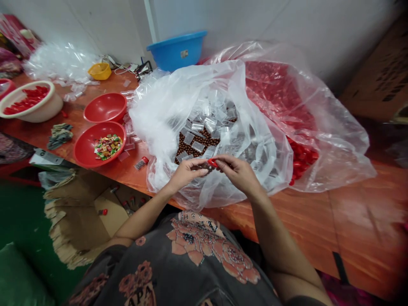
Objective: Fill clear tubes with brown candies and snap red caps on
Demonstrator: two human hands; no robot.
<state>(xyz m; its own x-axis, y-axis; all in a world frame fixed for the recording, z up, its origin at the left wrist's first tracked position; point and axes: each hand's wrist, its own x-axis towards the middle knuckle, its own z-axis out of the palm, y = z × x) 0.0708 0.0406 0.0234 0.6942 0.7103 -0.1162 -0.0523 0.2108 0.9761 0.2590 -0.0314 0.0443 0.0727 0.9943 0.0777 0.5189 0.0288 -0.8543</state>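
Head view: both hands meet just in front of the clear bag (165, 110) – left hand (185, 172) and right hand (237, 170) fingers pinching one small red piece (212, 162), held close over the bag's open mouth.

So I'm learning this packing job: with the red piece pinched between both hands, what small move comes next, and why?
Probably slide the red piece into a small clear packet. Left hand and right hand both pinch it over the clear bag of brown beads and small clear packets, so the packets lie closest.
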